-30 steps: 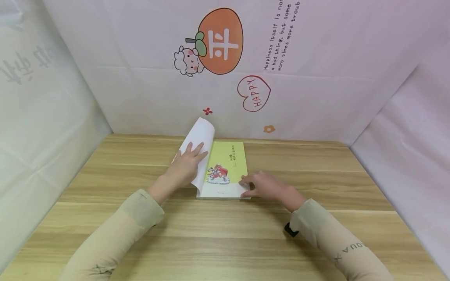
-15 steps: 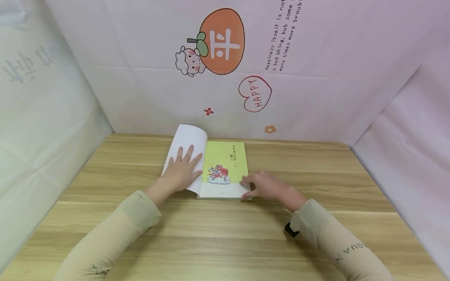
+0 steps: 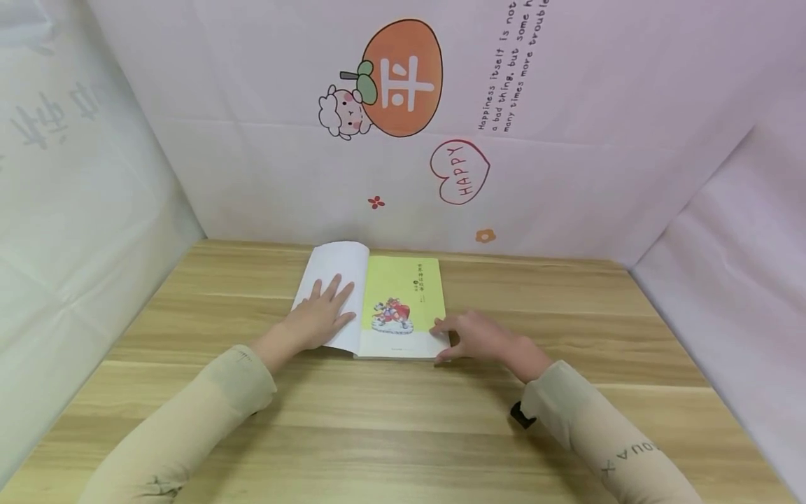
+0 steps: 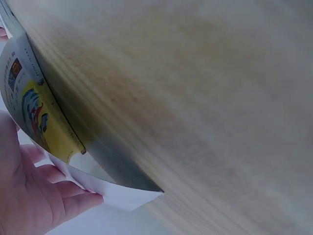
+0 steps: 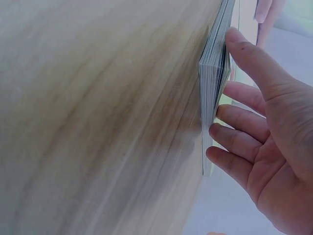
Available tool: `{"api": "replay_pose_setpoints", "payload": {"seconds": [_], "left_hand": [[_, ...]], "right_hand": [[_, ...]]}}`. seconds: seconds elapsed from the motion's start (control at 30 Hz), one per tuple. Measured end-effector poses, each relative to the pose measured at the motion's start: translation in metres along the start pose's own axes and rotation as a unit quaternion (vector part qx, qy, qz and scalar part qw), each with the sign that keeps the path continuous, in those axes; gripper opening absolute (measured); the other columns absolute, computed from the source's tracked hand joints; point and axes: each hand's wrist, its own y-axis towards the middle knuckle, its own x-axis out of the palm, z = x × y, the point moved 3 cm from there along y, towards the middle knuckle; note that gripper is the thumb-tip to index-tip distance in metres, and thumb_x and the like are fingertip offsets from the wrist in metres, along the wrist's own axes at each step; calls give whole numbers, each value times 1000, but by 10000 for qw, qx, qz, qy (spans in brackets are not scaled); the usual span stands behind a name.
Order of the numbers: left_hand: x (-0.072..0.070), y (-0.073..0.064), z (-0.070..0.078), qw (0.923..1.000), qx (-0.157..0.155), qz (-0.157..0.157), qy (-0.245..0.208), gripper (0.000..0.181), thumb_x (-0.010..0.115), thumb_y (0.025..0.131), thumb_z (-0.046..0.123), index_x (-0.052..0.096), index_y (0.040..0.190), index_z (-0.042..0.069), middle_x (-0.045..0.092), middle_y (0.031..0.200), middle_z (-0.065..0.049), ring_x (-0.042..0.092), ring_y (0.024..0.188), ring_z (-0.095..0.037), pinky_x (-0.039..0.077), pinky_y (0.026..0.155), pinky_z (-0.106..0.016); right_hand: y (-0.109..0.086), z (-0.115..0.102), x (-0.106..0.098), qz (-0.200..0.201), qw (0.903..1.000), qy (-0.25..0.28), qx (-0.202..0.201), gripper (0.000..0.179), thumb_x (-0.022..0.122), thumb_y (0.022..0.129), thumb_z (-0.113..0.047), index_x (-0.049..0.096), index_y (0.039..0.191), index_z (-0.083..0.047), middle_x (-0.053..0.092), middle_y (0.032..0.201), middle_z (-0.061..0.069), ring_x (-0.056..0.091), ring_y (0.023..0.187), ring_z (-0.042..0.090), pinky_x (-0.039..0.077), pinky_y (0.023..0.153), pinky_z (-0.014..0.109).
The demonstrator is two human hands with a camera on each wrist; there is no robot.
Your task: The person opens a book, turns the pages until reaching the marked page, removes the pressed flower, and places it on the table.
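Observation:
An open book (image 3: 403, 287) lies on the wooden table, its yellow first page printed with a red-caped figure and a column of characters. Its turned-back white cover leaf (image 3: 336, 262) extends left, slightly bowed. My left hand (image 3: 317, 315) presses on this leaf with spread fingers. The left wrist view shows the printed underside of the leaf (image 4: 36, 105) curving above the table. At the book's lower right corner, my right hand (image 3: 475, 336) holds the edges, thumb at the bottom and fingers along the side. Thick page edges (image 5: 210, 93) show beside these fingers in the right wrist view.
White cloth with printed drawings (image 3: 403, 77) hangs behind the table, close to the book's far edge. Further cloth walls stand at left (image 3: 82, 175) and right (image 3: 737, 231). Bare wood grain (image 3: 390, 434) runs in front of the book.
My left hand has moved left and down with the cover leaf, which was raised and is now folded over much flatter. My right hand stays at the book's corner.

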Motion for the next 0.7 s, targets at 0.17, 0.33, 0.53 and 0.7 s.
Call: {"api": "replay_pose_setpoints", "payload": {"seconds": [0.17,0.33,0.53,0.7], "left_hand": [[4,-1,-3,9999,-58,-102,-98,65,30,99,48,9,151,14,2,154,-15,6,134,-47,28,98,-61],[4,-2,-3,9995,-95,-193,-220,65,29,99,49,8,151,15,1,154,-14,6,135,-47,26,98,-62],[2,-3,-3,9991,-125,-255,-312,66,29,99,49,8,151,14,1,154,-14,5,135,-47,25,99,-63],[2,-3,-3,9988,-176,-300,-345,66,30,99,48,8,151,15,1,154,-14,5,135,-47,24,98,-63]], "right_hand": [[-1,0,-1,-47,10000,41,-31,54,77,73,-38,65,116,-7,55,126,16,52,115,28,45,91,39],[0,-1,-3,-154,9999,28,-65,54,77,74,-38,65,117,-7,54,127,17,53,115,28,46,89,37],[1,1,-3,-320,9995,77,-2,55,77,75,-38,64,119,-7,53,128,16,55,112,23,46,88,35],[3,1,-5,-414,9990,168,0,54,77,75,-36,64,119,-7,55,127,15,56,111,20,46,88,34]]}}
